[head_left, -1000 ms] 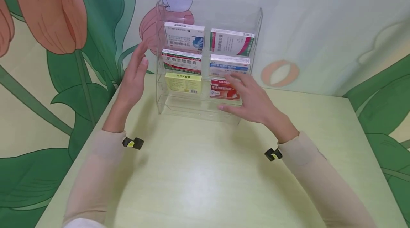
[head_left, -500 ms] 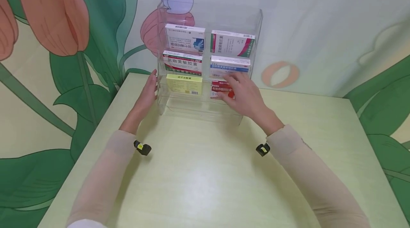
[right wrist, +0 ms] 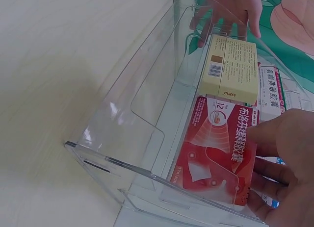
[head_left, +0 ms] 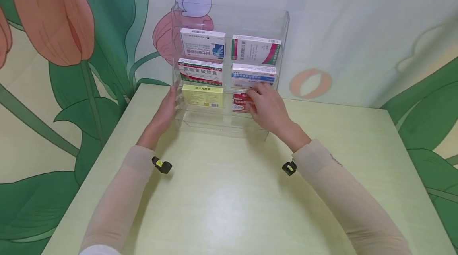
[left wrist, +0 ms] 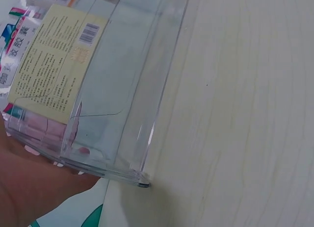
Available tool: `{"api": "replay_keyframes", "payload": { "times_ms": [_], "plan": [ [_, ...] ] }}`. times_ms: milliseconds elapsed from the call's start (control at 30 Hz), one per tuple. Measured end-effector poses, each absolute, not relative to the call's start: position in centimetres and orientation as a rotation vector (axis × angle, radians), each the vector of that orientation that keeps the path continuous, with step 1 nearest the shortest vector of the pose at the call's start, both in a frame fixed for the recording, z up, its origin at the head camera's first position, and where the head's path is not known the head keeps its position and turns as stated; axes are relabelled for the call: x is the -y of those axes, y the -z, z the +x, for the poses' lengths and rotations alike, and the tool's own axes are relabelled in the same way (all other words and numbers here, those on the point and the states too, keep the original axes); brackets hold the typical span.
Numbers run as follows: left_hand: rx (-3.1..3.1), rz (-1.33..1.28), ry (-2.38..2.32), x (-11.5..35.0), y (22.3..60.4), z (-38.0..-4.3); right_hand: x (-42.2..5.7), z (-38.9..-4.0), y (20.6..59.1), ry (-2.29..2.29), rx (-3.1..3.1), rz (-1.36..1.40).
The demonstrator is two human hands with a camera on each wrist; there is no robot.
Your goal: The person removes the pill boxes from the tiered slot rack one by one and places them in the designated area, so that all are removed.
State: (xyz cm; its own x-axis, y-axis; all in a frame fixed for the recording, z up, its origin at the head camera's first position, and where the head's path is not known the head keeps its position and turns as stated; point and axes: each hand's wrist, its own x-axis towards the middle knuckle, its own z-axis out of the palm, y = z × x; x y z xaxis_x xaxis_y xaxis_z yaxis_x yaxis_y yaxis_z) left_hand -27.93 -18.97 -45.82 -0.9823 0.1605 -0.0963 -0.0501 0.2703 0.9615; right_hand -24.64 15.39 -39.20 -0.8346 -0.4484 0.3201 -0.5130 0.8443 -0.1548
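Note:
A clear acrylic display rack (head_left: 234, 14) stands upright on the table, holding medicine boxes in tiers. My right hand (head_left: 269, 106) pinches the top edge of a red medicine box (right wrist: 211, 153) on the lower right; in the right wrist view the thumb lies on its front and the fingers reach behind it. That box still sits behind the clear front lip. Beside it stands a yellow medicine box (head_left: 202, 97). My left hand (head_left: 163, 108) rests against the rack's left side panel with fingers extended; the right wrist view shows those fingers through the plastic.
Higher up are a blue-and-white box (head_left: 253, 75), a red-green-white box (head_left: 200, 72), a white box (head_left: 202, 44) and a white-green-pink box (head_left: 256, 49). The pale table (head_left: 222, 191) stretches in front. A painted wall (head_left: 332, 40) stands close behind the rack.
My left hand has moved down and right onto the rack's left side. My right hand has moved slightly left and closed its fingers on the red medicine box.

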Motion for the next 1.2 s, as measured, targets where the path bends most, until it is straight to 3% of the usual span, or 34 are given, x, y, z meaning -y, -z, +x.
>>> {"api": "replay_keyframes", "payload": {
  "times_ms": [633,1200],
  "plan": [
    [-2.124,0.084,-1.909,19.9,45.8,-28.6,-15.9,-24.6,38.7,-0.185,2.721,0.773],
    [-2.084,0.066,-1.939,20.1,45.8,-28.5,-19.8,-21.8,32.7,-0.497,2.484,0.94]
  ]
}}
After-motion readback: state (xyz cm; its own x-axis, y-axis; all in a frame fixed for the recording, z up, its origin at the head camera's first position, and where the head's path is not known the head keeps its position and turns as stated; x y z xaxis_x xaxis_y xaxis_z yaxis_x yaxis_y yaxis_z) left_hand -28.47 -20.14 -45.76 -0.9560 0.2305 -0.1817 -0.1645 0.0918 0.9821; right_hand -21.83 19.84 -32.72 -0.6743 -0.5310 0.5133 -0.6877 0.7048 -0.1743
